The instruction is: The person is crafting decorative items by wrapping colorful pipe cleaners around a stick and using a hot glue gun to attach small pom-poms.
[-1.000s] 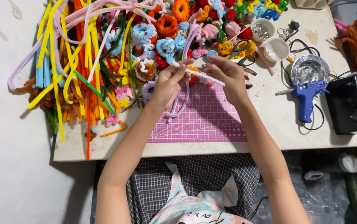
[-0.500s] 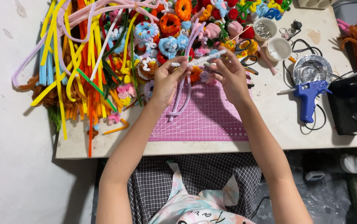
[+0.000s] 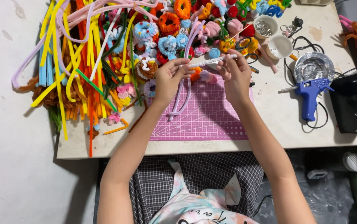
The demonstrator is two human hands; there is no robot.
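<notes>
Above the gridded pink cutting mat point(image 3: 211, 120), the left hand point(image 3: 169, 79) and right hand point(image 3: 235, 74) pinch opposite ends of a fuzzy white pipe cleaner point(image 3: 209, 62), stretched straight between their fingertips

A pale worktable point(image 3: 269, 132) stands on a light grey floor point(image 3: 16, 174); clear plastic sheeting point(image 3: 332, 195) lies crumpled beneath; light is even and soft.
</notes>
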